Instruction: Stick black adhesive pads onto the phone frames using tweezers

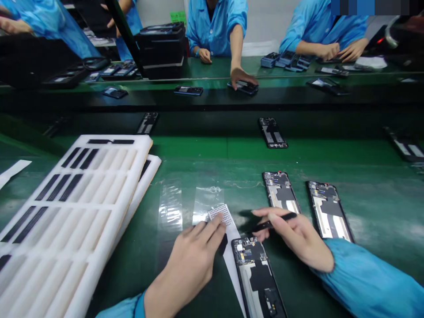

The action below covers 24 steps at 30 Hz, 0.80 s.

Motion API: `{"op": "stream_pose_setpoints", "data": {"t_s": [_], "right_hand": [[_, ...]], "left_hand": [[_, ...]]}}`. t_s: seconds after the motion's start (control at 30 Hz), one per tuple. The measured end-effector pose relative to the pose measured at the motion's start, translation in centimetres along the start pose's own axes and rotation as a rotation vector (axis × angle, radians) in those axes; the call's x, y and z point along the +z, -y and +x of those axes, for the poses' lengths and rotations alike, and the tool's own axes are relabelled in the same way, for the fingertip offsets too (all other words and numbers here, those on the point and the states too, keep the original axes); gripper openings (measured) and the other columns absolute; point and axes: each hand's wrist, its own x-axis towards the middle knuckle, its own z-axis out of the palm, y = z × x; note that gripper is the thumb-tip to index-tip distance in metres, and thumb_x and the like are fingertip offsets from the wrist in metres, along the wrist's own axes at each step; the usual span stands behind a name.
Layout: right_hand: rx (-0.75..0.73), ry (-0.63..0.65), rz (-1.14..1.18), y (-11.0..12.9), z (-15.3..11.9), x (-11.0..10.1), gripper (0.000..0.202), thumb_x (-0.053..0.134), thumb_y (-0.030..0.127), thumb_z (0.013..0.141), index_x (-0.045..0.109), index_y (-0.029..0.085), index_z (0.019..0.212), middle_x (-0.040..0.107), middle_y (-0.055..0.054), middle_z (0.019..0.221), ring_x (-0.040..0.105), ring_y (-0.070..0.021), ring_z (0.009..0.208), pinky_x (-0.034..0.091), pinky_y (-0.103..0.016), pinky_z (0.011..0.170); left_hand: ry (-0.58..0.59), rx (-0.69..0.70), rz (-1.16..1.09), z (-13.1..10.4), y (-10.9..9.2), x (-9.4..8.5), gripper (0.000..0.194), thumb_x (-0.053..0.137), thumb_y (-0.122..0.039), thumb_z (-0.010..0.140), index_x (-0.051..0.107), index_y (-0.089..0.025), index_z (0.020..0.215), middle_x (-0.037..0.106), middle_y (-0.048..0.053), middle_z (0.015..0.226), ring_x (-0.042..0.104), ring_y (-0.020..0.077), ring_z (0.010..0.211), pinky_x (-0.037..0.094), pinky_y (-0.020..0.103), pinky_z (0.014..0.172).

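Note:
My left hand (195, 251) presses its fingers onto a narrow white sheet of small dark dot stickers (221, 213), holding it against the bench. A small black piece (223, 244) shows beside those fingers; I cannot tell whether they grip it. My right hand (294, 236) is closed around slim black tweezers (270, 223), whose tip points left toward the sheet. Just below the tweezers lies an opened phone (258, 278), its circuit board and inner frame exposed, partly over the sheet. Two more opened phones, one behind my right hand (281, 192) and one further right (329, 207), lie nearby.
White foam trays (114, 194) with black strips in some slots are stacked at left. Clear film pieces (170, 205) lie beside the sheet. Opened phones (273, 132) sit further back, before a raised ledge (212, 99). Across it, co-workers in blue sleeves handle phones (243, 87).

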Motion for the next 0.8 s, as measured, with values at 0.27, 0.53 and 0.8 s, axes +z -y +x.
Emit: {"op": "stream_pose_setpoints", "data": {"t_s": [0.27, 0.53, 0.8], "right_hand": [[-0.003, -0.063, -0.042, -2.1, -2.7, 1.6, 0.052, 0.048, 0.048, 0.101, 0.075, 0.017, 0.07, 0.074, -0.015, 0.116, 0.075, -0.0192, 0.071, 0.064, -0.029, 0.068], [-0.032, -0.048, -0.148, -1.9, -2.7, 1.8, 0.049, 0.047, 0.043, 0.102, 0.078, 0.016, 0.075, 0.074, -0.013, 0.117, 0.074, -0.0179, 0.074, 0.062, -0.027, 0.071], [-0.153, -0.029, -0.186, -2.2, -2.6, 1.8, 0.031, 0.048, 0.034, 0.102, 0.075, 0.019, 0.101, 0.078, -0.008, 0.087, 0.072, -0.0179, 0.071, 0.058, -0.025, 0.061]], "left_hand": [[-0.274, -0.758, -1.432, -3.4, -0.6, -1.7, 0.031, 0.064, -0.04, 0.092, 0.061, -0.023, 0.118, 0.061, 0.0, 0.082, 0.055, 0.0129, 0.061, 0.047, 0.023, 0.048], [-0.377, -0.738, -1.744, -3.3, 0.6, -1.6, 0.027, 0.066, -0.032, 0.09, 0.068, -0.014, 0.11, 0.063, 0.004, 0.08, 0.05, 0.0082, 0.048, 0.036, 0.017, 0.037], [-0.515, -0.674, -1.707, -3.5, 1.8, -1.0, 0.024, 0.066, -0.033, 0.09, 0.068, -0.014, 0.106, 0.064, 0.006, 0.088, 0.044, 0.0073, 0.059, 0.037, 0.018, 0.05]]}}
